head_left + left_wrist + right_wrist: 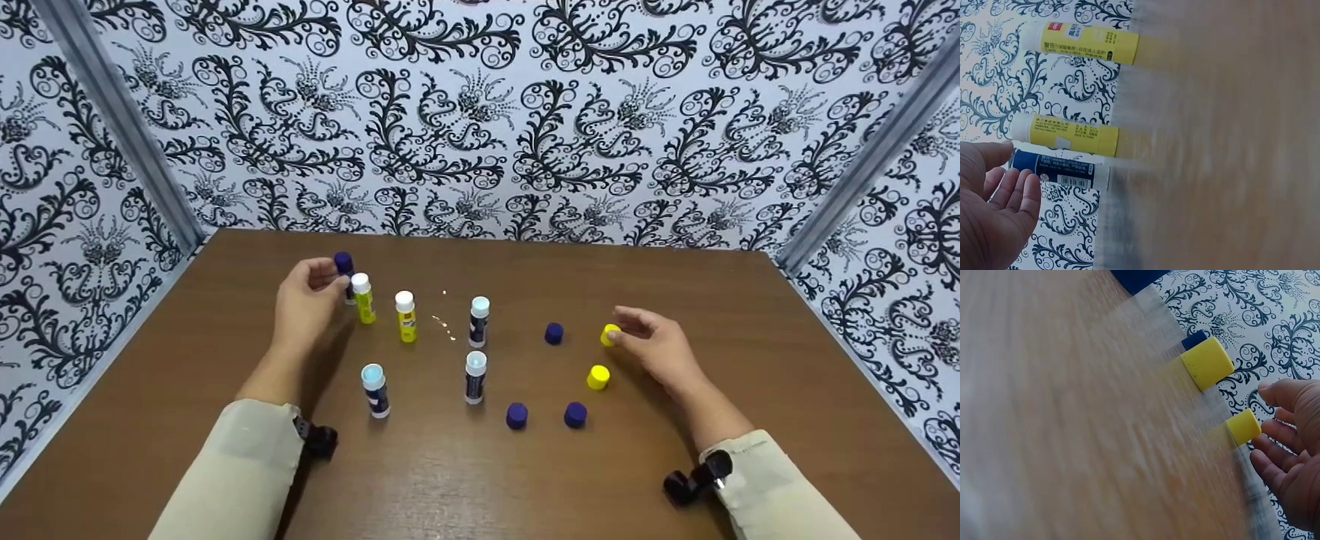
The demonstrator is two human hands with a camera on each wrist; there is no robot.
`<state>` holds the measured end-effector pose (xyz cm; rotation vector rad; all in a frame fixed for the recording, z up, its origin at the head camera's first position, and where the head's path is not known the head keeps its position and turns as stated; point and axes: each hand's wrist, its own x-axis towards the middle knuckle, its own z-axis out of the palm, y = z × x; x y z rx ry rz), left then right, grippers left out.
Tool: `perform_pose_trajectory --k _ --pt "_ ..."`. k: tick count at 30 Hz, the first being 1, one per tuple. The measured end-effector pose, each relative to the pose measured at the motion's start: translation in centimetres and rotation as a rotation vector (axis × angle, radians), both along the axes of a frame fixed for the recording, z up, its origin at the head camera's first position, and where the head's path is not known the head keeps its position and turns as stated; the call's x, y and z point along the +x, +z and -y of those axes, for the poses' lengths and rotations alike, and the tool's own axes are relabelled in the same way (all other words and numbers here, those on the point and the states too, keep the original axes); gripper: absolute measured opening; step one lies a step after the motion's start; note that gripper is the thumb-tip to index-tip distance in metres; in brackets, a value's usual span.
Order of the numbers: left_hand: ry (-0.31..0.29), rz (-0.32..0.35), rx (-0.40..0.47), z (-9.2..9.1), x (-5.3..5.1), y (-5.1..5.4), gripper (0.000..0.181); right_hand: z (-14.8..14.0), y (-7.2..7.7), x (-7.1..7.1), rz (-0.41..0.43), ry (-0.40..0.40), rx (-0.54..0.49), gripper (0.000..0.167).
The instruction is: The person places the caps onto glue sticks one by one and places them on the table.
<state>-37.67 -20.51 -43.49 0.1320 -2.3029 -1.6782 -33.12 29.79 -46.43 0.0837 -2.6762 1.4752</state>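
My left hand (pixel 307 300) is beside a dark blue glue stick (pixel 344 264) with its cap on, standing at the back left. In the left wrist view, loosely bent fingers overlap the capped end of that blue glue stick (pixel 1067 170), without a clear grip. Close by stand two yellow glue sticks (pixel 364 298) with white tops. Over on the right, my right hand (pixel 660 346) has thumb and fingers spread around a small yellow cap (pixel 608 334). A gap shows between the thumb and that yellow cap (pixel 1244 427) in the right wrist view.
Three uncapped blue glue sticks (pixel 475 380) stand around the middle of the brown table (pixel 420 480). Another yellow cap (pixel 598 377) and three dark blue caps (pixel 517 416) lie to their right. Pale crumbs (pixel 444 325) are scattered near the centre. Patterned walls (pixel 480 120) enclose the back and sides.
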Motion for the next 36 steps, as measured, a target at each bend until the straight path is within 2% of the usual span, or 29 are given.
perform_pose_trajectory --k 9,16,25,30,36 --pt "-0.003 -0.014 0.056 -0.64 -0.11 0.03 0.035 0.10 -0.10 -0.18 0.050 -0.008 0.016 0.057" --pt "-0.012 -0.007 0.023 -0.63 -0.04 0.01 0.034 -0.21 -0.22 -0.33 0.076 -0.009 0.008 0.056" --pt "-0.022 -0.019 0.020 -0.65 0.20 -0.01 0.035 -0.06 -0.33 -0.54 0.065 -0.008 0.092 0.056" --pt "-0.053 0.045 -0.009 -0.77 0.34 0.06 0.041 -0.10 -0.33 -0.51 0.064 -0.005 0.090 0.055" --pt "-0.106 0.115 -0.034 -0.61 0.20 -0.35 0.048 -0.06 -0.52 -0.64 0.060 -0.002 0.097 0.054"
